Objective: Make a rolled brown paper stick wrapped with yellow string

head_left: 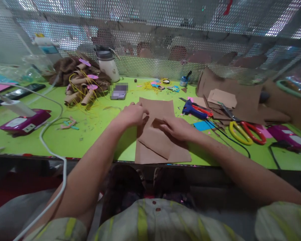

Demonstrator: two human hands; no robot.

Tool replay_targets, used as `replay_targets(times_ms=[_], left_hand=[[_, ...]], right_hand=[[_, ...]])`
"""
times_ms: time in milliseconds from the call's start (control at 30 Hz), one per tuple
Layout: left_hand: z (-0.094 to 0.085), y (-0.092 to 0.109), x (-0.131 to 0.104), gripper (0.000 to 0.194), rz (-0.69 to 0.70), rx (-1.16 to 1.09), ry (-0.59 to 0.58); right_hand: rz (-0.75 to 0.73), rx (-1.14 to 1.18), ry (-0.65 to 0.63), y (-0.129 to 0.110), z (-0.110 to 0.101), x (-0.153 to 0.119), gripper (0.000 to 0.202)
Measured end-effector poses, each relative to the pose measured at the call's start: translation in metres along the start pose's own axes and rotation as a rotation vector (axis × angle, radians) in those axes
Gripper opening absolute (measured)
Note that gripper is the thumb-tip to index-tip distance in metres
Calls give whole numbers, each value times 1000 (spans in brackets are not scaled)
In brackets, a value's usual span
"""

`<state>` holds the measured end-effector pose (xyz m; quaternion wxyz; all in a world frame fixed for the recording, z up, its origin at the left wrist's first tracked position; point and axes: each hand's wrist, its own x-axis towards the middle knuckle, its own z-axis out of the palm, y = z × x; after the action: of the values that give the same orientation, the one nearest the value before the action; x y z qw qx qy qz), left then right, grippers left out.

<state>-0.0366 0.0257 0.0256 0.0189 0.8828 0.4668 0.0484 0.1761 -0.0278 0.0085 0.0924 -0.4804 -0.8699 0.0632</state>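
Pale cloth with yellow stripes, the shirt [165, 221] of the person wearing my camera, filled the bottom of the view that I had from afar. Just beyond it ran the front edge of the green tabletop [65, 142], where the brown paper [162, 105] lay flat between the two forearms. Its long axis ran away from the person, the far end pointing at the mesh and veering slightly left, the near end at the tabletop's edge. A smaller brown piece [153, 147] lay askew across that near end, its lower edge slanting down to the right.

I saw the right hand [177, 128] rest low on the paper with bent fingers beside a raised dark edge; I could not tell whether it pinched that edge. Farther up, the left hand [133, 113] lay over the paper's left border, fingers loosely curled and parted, gripping nothing that I could see.

To the right lay scissors [235, 119] with one yellow and one red handle, then a blue glue gun [194, 110]. Farther back on the left, brown paper rolls [72, 98] sat in yellow string near a white bottle [109, 68]. Behind everything stood a perforated mesh panel [150, 36].
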Motion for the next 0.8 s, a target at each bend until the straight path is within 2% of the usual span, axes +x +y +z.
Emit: replay_targets(times_ms=[67,133,267,400,533,633,733,800], left_hand=[[-4,11,-3,33,-44,79,116],[-4,20,0,34,33,14,158],[2,22,12,37,71,-355,-77],[3,14,9,37,189,-596,-158],[1,12,-3,38,158,-758,-192],[4,14,-5,39,101,-779,-213],[9,14,-2,33,44,-740,-162],[11,13,-1,29,39,-741,-127]], right_hand=[[23,-65,-14,-4,5,-2,34],[34,-110,-14,-7,7,-4,36],[14,-114,1,-10,8,-5,36],[-2,-56,-4,-8,6,-4,37],[-9,-4,-10,-9,3,-4,38],[-4,26,0,-9,2,-2,36],[5,103,27,-5,2,1,33],[-7,235,35,1,1,1,31]])
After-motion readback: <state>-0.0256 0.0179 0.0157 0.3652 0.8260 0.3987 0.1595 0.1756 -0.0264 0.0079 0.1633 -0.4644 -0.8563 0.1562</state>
